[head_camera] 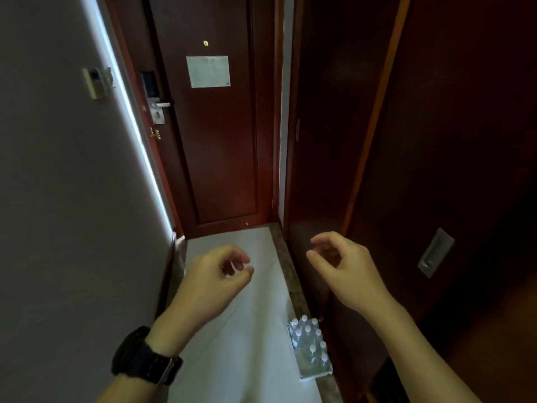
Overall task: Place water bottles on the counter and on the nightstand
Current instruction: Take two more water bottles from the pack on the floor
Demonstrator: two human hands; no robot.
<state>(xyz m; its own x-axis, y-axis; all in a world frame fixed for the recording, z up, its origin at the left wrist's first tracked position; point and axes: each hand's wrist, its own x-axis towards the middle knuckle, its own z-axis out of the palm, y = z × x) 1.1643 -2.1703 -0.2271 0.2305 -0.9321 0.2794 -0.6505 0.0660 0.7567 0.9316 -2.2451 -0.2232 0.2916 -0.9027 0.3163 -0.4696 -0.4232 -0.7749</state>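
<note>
A shrink-wrapped pack of several small water bottles (310, 346) with white caps stands on the pale floor at the lower right, against the dark wooden wall. My left hand (213, 279) hovers over the floor with fingers loosely curled and nothing in it; a black watch sits on that wrist. My right hand (340, 264) is held out at the same height, fingers apart and empty, above and beyond the pack. Neither hand touches the bottles.
A dark red room door (209, 135) with a metal lock and handle (159, 107) closes the narrow hallway ahead. A grey wall (58, 199) runs on the left. Dark wooden sliding panels with a recessed metal pull (434, 253) line the right.
</note>
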